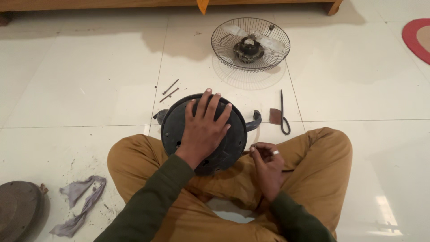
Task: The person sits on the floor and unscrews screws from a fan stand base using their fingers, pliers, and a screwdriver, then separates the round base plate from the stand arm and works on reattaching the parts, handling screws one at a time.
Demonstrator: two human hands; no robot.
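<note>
Left hand (202, 130) lies flat, fingers spread wide, on the round dark housing (179, 130) resting on the lap. Right hand (268, 162), beside its rim, has fingers curled narrow, pinched together; whether they hold anything cannot be told. Beyond the left fingertips: two long screws (170, 91) and a wire fan guard (250, 44) on the floor.

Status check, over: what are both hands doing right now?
Left hand flat on round dark plastic fan base. Right hand fingers curled, pinching something too small to tell. Two thin metal rods lie beyond.
</note>
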